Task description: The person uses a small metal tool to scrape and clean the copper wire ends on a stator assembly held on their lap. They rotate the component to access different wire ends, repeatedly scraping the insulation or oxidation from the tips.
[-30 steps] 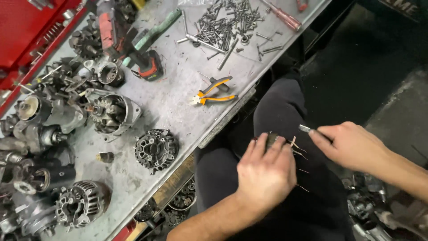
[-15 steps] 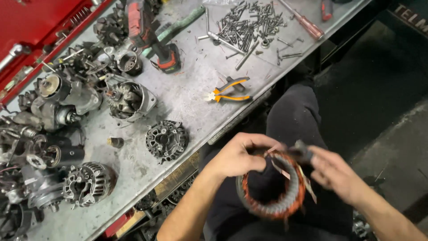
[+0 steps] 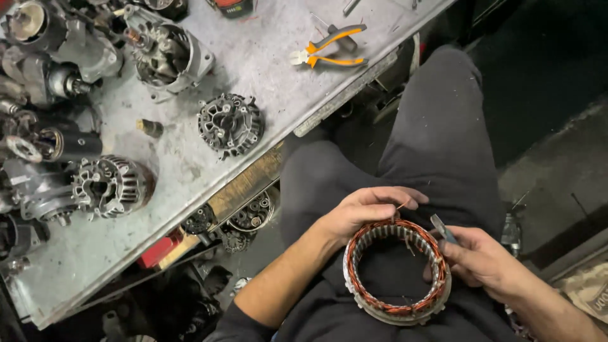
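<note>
Head view: seated at a grey workbench (image 3: 266, 69), lap below its edge.
Ring: round metal ring wound with copper wire (image 3: 396, 272), resting upright-tilted on the lap, steadied between both hands so the windings face up.
Left hand (image 3: 367, 212): curled over the ring's far rim, fingers pinching a thin wire end.
Right hand (image 3: 487, 263): closed on a small metal tool (image 3: 443, 229), thumb against the ring's near side, tip just beside the windings.
Pliers (image 3: 329, 52): orange-handled, lying free on the bench, well apart from the hands.
Bench clutter: black finned cover (image 3: 229, 123), silver housing (image 3: 111, 185), open housing (image 3: 168, 54), set back from the edge.
</note>
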